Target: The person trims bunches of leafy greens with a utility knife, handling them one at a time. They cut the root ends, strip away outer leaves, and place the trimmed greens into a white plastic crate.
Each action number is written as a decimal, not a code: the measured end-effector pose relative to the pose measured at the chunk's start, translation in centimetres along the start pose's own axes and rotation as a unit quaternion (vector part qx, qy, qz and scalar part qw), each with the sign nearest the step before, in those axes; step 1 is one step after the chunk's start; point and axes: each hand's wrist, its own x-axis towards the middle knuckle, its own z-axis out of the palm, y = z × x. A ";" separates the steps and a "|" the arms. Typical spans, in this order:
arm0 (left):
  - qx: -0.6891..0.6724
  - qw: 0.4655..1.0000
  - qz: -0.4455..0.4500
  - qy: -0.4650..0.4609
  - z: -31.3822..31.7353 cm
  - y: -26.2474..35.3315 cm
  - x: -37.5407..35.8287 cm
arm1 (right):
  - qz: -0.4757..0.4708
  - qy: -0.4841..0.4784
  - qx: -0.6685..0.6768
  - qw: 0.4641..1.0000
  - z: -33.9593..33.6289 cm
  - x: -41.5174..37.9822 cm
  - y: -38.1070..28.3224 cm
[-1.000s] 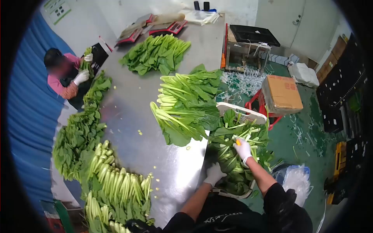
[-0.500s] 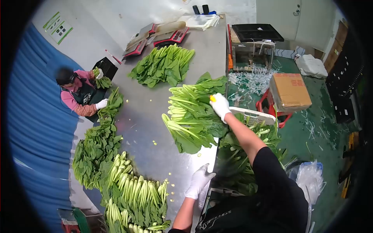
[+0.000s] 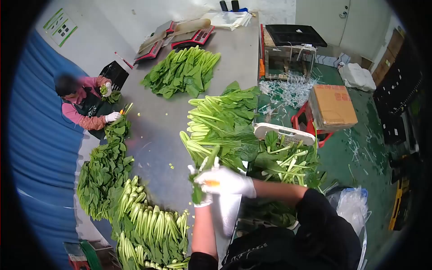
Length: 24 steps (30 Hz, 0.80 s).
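Tabletop [image 3: 153,164] spreads leftward from its edge; left fingers [image 3: 191,169] clamp greens [image 3: 197,192], right fingers [image 3: 204,176] an orange handle [image 3: 212,183].

A metal surface [image 3: 153,130], glaring near the hands [image 3: 227,181], stretches beyond them. A blue curtain [image 3: 45,130] hangs well to their left; green floor [image 3: 346,157] spreads to their right. Beyond them stand a white wall [image 3: 157,11] and, farther right, a pale door [image 3: 320,24].

Just 1 camera here, up on the wearer's head, looking forward and steeply down! Right hand [image 3: 227,181] and left hand [image 3: 204,200] sit close at lower centre, torso [image 3: 265,246] at bottom centre; the table [image 3: 155,135] runs away towards the back wall [image 3: 157,11] up top, wide view rounding into black corners.
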 end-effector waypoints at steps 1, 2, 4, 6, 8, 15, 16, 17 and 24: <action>0.259 0.960 0.090 0.060 2.3 -3.6 -0.4 | -0.025 0.007 -0.046 0.999 1.0 -1.6 -0.5; 0.497 0.843 0.173 0.116 3.6 -5.5 -0.8 | -0.054 0.033 -0.082 0.995 1.9 -2.9 -0.5; 0.483 0.871 0.067 0.056 3.5 -2.4 -1.3 | -0.059 0.047 -0.042 0.996 1.7 -4.9 -0.8; 0.513 0.851 0.082 0.079 3.9 -3.5 -1.9 | 0.002 0.047 0.041 0.998 0.7 -6.8 -0.6; 0.559 0.812 0.134 0.099 4.0 -4.6 -2.4 | 0.102 0.052 0.098 0.989 -0.9 -7.9 -1.6; 0.726 0.680 0.077 0.069 6.1 -6.6 -4.0 | 0.120 0.411 0.384 0.818 -6.9 -11.2 -4.8; 0.761 0.642 0.008 0.089 6.6 -7.1 -4.7 | 0.084 0.445 0.392 0.801 -7.9 -12.1 -4.1; 0.790 0.600 -0.061 0.108 7.0 -7.5 -5.3 | 0.041 0.482 0.420 0.768 -9.0 -13.3 -3.0; 0.829 0.522 0.053 0.195 4.9 -2.1 -4.9 | 0.007 0.507 0.393 0.767 -11.2 -19.6 -6.3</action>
